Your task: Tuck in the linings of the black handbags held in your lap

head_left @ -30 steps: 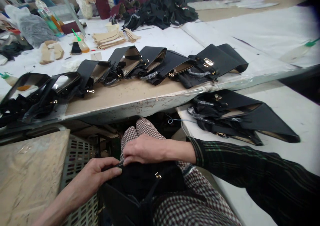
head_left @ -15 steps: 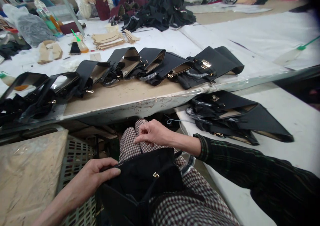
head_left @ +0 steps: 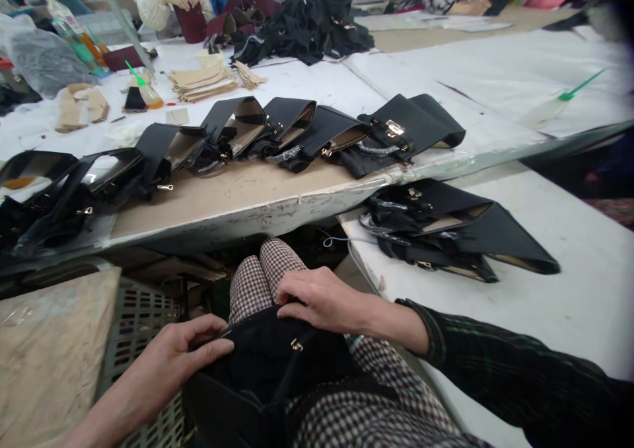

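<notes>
A black handbag (head_left: 262,369) with a small gold clasp rests across my lap, over checked fabric. My left hand (head_left: 181,352) pinches its upper left edge between thumb and fingers. On the far edge of the same bag, right of the middle, my right hand (head_left: 321,299) has its thumb and fingers closed on the black material. Whether something small sits between those right fingers is hidden. The bag's lower part runs out of the picture at the bottom.
Several black bags (head_left: 292,124) stand in a row along the white worktable (head_left: 317,200). More bags (head_left: 460,226) lie on a side table (head_left: 535,302) at right. A plastic crate (head_left: 136,316) and a tan board (head_left: 49,342) are at left. A glue bottle (head_left: 146,91) stands farther back.
My right hand has come down from above the bag onto its far edge and grips there. My left hand stays on the left edge. The whole view has shifted slightly.
</notes>
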Demonstrator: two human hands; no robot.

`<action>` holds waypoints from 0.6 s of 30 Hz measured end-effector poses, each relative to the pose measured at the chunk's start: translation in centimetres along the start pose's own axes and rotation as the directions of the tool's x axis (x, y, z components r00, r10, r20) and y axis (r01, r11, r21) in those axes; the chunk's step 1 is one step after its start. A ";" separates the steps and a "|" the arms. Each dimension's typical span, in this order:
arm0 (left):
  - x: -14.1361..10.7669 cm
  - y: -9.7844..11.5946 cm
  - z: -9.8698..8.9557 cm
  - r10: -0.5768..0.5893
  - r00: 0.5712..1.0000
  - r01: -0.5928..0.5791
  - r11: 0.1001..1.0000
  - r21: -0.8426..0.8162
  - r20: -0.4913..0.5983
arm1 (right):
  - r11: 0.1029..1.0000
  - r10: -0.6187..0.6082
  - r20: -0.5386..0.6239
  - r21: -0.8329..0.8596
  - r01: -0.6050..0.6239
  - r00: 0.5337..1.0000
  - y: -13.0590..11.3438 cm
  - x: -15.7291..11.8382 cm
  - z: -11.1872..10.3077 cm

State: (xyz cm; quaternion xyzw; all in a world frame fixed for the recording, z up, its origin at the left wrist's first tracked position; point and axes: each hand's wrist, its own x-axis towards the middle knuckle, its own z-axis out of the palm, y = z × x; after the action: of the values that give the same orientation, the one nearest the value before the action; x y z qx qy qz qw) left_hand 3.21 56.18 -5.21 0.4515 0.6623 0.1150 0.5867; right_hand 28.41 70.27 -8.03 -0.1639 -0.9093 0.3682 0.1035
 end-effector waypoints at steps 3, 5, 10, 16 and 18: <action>0.5 0.6 0.0 0.038 0.998 -0.034 0.996 -0.079 0.048 | 1.000 0.021 -0.078 -0.022 -0.023 0.997 0.2 -1.1 0.9; 0.9 1.5 -0.1 0.074 0.995 -0.062 0.986 -0.157 0.073 | 0.999 0.007 -0.114 -0.036 -0.011 0.993 0.3 -1.5 1.5; 2.8 4.0 0.0 0.138 0.982 -0.128 0.988 -0.086 0.127 | 0.997 0.020 -0.157 -0.071 -0.032 0.987 0.3 -2.1 2.3; 4.9 5.5 1.1 0.250 0.967 -0.253 0.925 0.283 0.048 | 0.992 0.095 -0.168 -0.069 -0.108 0.981 0.0 -2.8 2.1; 5.1 5.8 1.5 0.281 0.959 -0.273 0.875 0.400 0.039 | 0.990 0.107 -0.162 -0.074 -0.120 0.981 -0.1 -3.1 2.0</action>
State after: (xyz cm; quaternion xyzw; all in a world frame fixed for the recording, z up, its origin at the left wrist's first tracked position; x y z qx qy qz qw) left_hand 7.75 62.62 -5.13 0.6510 0.6063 0.0641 0.4521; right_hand 30.60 67.73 -9.57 -0.2484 -0.9019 0.3213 0.1469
